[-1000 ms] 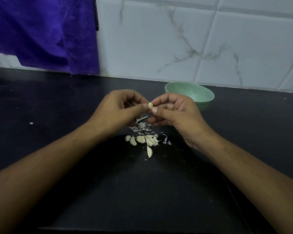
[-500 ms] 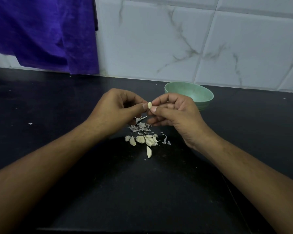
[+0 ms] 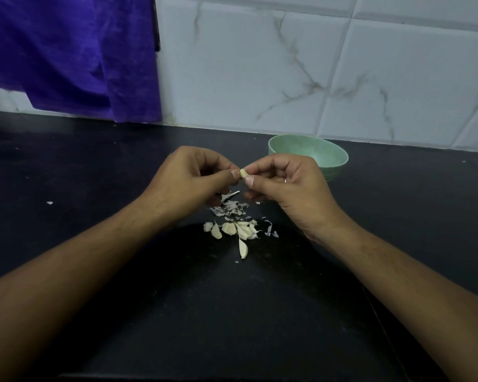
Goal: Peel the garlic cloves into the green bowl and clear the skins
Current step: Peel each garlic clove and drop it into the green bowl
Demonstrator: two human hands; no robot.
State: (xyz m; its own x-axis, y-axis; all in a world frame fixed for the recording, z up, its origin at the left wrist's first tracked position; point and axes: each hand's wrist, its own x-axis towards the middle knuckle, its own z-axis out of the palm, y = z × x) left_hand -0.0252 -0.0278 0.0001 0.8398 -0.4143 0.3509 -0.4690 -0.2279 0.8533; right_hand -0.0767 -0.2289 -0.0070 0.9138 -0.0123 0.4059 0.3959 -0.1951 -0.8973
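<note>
Head camera looked down on a black surface (image 3: 94, 166) with the green bowl (image 3: 340, 165) standing upright near its back edge, close to the white marbled tile wall (image 3: 287, 64). Just left of the bowl and a little nearer the person, both hands were raised above the surface and met at one small garlic clove (image 3: 243, 173). The left hand (image 3: 188, 183) pinched it with thumb and curled fingers (image 3: 224, 175), and the right hand (image 3: 293, 186), wearing a thin ring (image 3: 285, 181), pinched it from the other side, its knuckles overlapping the bowl's near-left rim in this view. Below the hands, left of the bowl and closer to the person, thin garlic skins (image 3: 229, 209) lay scattered on the surface. Just nearer than those sat a small cluster of pale garlic cloves (image 3: 233, 228), with one lone clove (image 3: 243, 248) nearest the person. A tiny white scrap (image 3: 49, 202) lay far left of the bowl. A purple cloth (image 3: 66, 56) hung against the wall, well to the bowl's left.
</note>
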